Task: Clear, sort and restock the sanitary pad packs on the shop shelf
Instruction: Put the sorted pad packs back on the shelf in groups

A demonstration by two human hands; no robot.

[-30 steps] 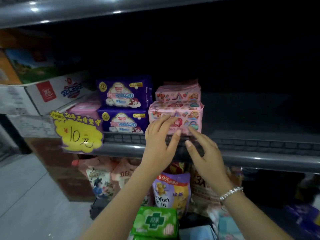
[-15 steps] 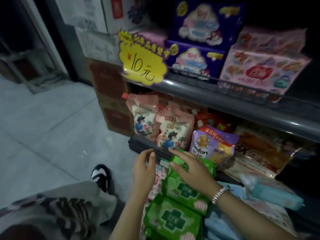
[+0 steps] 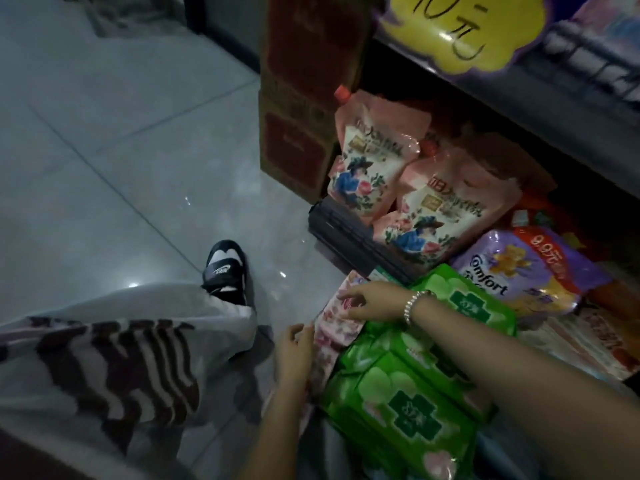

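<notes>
Right hand point(image 3: 369, 303) and left hand point(image 3: 294, 351), fingers loosely curved, rest on a pink pad pack point(image 3: 332, 327) beside stacked green pad packs point(image 3: 408, 403) by the floor.

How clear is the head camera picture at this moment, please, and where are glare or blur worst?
Head view: dim overall, with motion blur smearing the yellow price sign and the striped trouser leg; small glare spots on the floor tiles; the green packs and both hands, left hand, right hand, stay fairly readable.
</notes>
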